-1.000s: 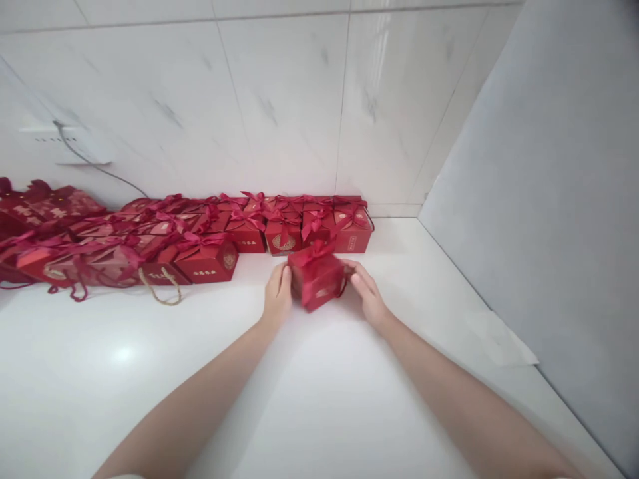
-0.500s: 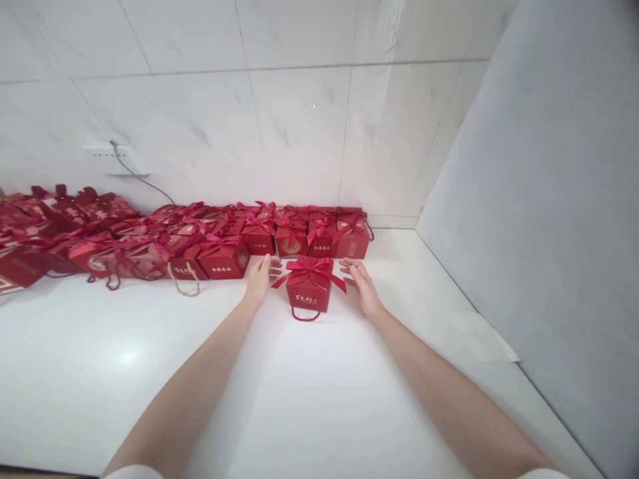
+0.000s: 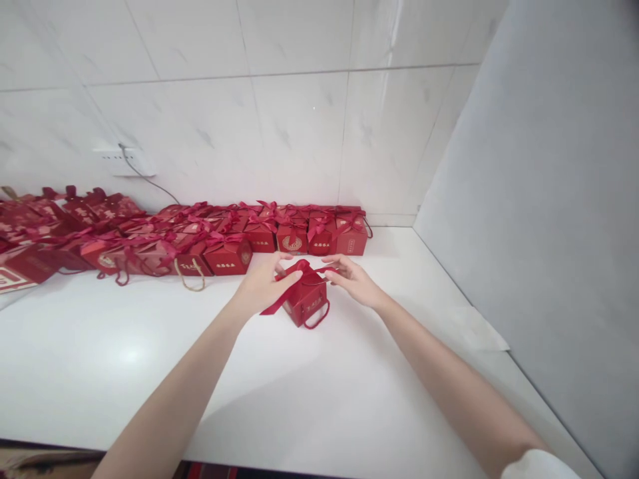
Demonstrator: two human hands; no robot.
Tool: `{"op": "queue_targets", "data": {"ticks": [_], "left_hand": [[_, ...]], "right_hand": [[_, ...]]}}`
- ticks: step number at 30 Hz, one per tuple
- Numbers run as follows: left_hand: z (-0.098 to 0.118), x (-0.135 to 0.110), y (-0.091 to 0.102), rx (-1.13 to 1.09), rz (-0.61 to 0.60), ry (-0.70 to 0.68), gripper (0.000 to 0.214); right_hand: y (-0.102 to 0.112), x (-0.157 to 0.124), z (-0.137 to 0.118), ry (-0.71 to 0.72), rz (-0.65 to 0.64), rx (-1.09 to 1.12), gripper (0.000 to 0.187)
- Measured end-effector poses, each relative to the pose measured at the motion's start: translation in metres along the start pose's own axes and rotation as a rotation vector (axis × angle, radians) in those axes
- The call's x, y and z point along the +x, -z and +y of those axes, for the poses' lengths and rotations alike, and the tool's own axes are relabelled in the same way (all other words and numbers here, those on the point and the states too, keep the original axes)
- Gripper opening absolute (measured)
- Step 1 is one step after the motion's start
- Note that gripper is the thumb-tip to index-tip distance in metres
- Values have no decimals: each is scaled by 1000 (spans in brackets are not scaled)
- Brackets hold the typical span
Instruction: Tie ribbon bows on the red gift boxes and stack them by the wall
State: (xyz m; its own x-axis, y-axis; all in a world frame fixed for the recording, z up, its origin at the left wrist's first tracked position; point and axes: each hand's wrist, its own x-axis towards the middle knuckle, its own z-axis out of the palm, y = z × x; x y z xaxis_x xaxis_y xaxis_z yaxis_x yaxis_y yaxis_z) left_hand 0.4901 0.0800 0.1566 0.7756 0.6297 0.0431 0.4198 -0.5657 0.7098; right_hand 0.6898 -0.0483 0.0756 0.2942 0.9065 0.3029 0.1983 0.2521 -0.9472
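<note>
Standing between left hand (image 3: 260,282) and right hand (image 3: 357,282) is a red box (image 3: 306,303).

hands (image 3: 257,285): 2 | box between hands (image 3: 306,301): 1 | boxes along wall (image 3: 227,259): 10+, overlapping | wall socket (image 3: 110,159): 1 | cable (image 3: 150,181): 1

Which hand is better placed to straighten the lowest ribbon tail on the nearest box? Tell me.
Left hand, probably: the ribbon tail shows just below it, while the right hand is across the box.
</note>
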Motion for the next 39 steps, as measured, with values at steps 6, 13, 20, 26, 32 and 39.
{"op": "queue_targets", "data": {"ticks": [6,13,20,26,32,39], "left_hand": [[-4,29,16,107,-268,-95,37],[-18,47,21,34,-400,-105,25],[-16,49,23,152,-446,-200,35],[-21,51,17,75,-424,-181,24],[-15,51,14,117,-385,-194,22],[-17,53,9,73,-374,-198,23]], "right_hand": [[9,10,-24,50,-28,-208,15],[14,7,-26,-56,-74,-281,13],[10,-1,-55,167,-45,-885,15],[-52,-20,-68,665,-361,-925,28],[-81,-23,-41,800,-448,-1137,27],[-50,-20,-64,567,-491,-788,29]]}}
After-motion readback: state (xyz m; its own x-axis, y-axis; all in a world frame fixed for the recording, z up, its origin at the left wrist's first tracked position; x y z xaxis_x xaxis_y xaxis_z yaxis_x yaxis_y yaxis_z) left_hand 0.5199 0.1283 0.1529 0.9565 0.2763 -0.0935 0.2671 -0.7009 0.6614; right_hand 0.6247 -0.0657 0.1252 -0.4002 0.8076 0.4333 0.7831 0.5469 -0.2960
